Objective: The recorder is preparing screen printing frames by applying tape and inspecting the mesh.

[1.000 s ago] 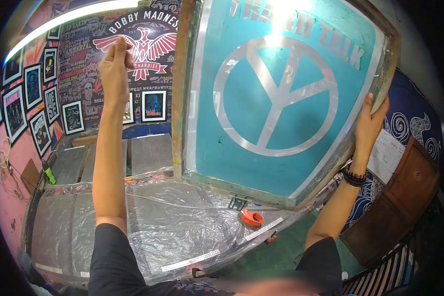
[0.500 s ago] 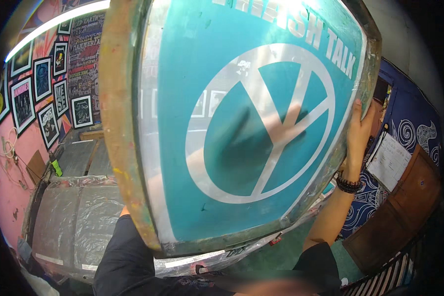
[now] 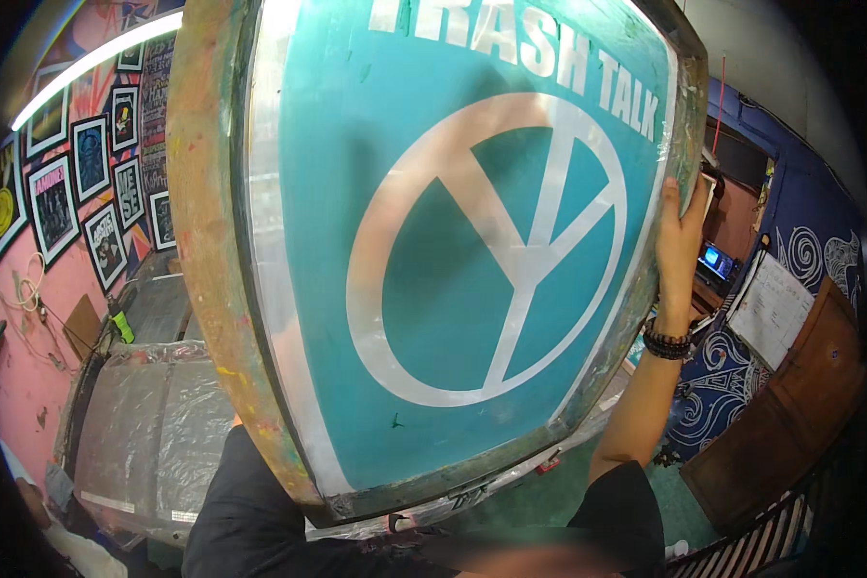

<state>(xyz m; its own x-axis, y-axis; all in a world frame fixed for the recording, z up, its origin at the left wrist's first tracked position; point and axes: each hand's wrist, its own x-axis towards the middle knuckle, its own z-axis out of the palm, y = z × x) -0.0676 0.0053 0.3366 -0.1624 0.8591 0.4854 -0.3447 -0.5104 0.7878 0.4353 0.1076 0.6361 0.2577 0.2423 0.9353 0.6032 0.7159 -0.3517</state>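
Note:
A large screen-printing frame [image 3: 207, 241] with worn, paint-stained edges stands tilted up in front of me. Its mesh carries a teal stencil [image 3: 433, 318] with pale lettering along the top and a ring with a branching symbol inside. My right hand [image 3: 682, 226] grips the frame's right edge, a dark beaded bracelet around the wrist. Behind the mesh is my left hand [image 3: 482, 188], visible only as blurred skin tone and shadow at the ring's upper left. Its fingers cannot be made out, nor whether it touches the mesh.
Left of the frame, a table covered in clear plastic [image 3: 130, 433] bears a green bottle [image 3: 120, 323] at its far side. Framed pictures [image 3: 53, 202] hang on the pink wall. At right are a whiteboard [image 3: 771, 308], a brown wooden panel [image 3: 780, 414] and a small lit screen [image 3: 718, 260].
The printing frame has shifted left and slightly down in view, my right hand still on its edge. Behind the mesh, my left hand has moved up and left from the ring's middle; its spread fingers have blurred.

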